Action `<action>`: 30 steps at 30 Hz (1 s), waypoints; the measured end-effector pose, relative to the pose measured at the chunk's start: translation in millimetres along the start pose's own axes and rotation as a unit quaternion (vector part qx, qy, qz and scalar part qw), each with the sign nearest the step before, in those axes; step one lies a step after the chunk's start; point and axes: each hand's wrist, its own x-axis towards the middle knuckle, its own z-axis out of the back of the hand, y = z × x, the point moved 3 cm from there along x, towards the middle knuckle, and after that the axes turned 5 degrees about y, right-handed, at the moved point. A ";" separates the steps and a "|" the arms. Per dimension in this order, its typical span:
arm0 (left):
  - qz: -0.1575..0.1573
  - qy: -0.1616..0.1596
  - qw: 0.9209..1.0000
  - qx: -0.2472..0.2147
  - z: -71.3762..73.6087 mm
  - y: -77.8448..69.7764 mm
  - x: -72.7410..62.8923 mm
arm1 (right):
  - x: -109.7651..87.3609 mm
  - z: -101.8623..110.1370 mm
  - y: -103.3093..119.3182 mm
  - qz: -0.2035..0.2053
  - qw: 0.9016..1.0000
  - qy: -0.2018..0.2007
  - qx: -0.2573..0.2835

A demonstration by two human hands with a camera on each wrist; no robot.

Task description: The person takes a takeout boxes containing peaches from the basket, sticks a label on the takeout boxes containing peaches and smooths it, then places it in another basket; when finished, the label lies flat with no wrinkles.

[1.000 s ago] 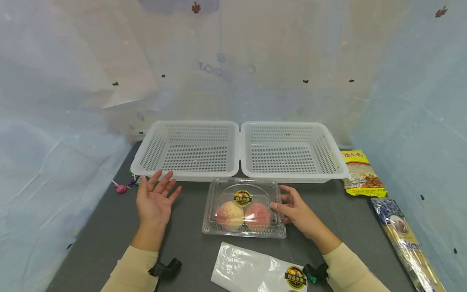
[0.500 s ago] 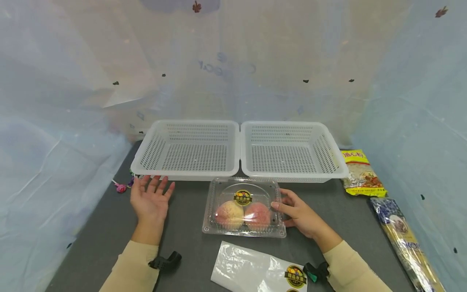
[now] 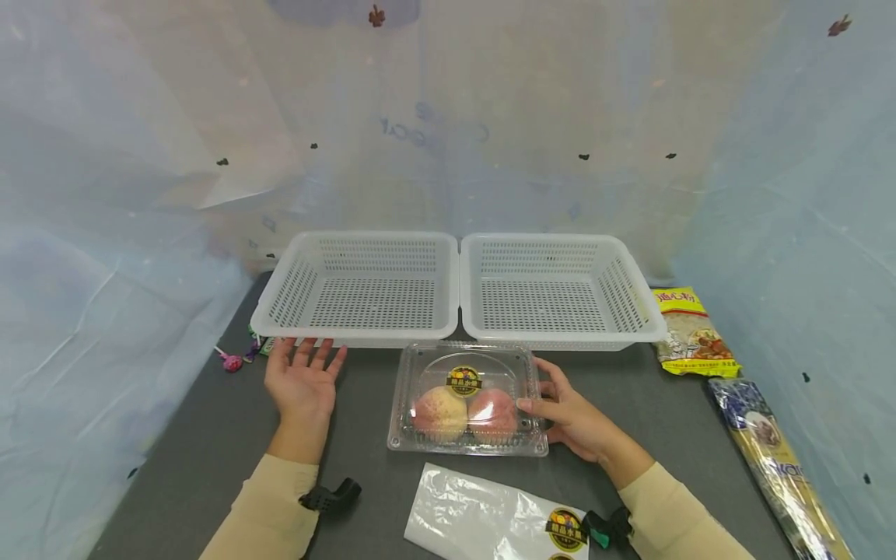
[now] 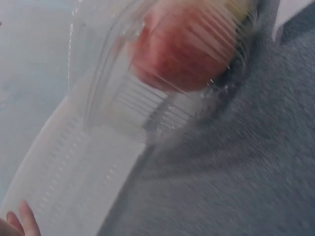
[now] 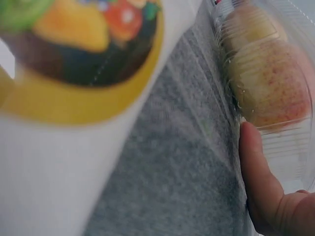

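Observation:
A clear plastic fruit box (image 3: 427,373) with two peaches (image 3: 439,414) inside sits mid-table, its lid down and a round black-and-gold sticker on top. My right hand (image 3: 575,416) grips its right side, the thumb lying along the edge and the other fingers partly hidden behind it. In the right wrist view, a finger (image 5: 258,172) lies against the ribbed side of the box. My left hand (image 3: 304,389) is held out left of the box, palm up with fingers spread, holding nothing. Its fingertips overlap the front rim of the left basket (image 3: 357,336) in the head view.
A second white basket (image 3: 560,340) stands beside the first, behind the box. Lollipops (image 3: 232,362) lie at the left edge. A yellow food packet (image 3: 696,334) and a long pasta packet (image 3: 777,467) lie at right. A white plastic bag (image 3: 483,513) with stickers lies in front.
My left hand dipped left and toward me, then came back a little to the right, still open. My right hand and the fruit box have stayed almost in place.

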 end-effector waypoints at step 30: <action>-0.082 -0.138 0.983 0.087 -17.8 -8.5 14.9 | -3.6 -14.7 9.5 -0.013 0.998 0.005 0.068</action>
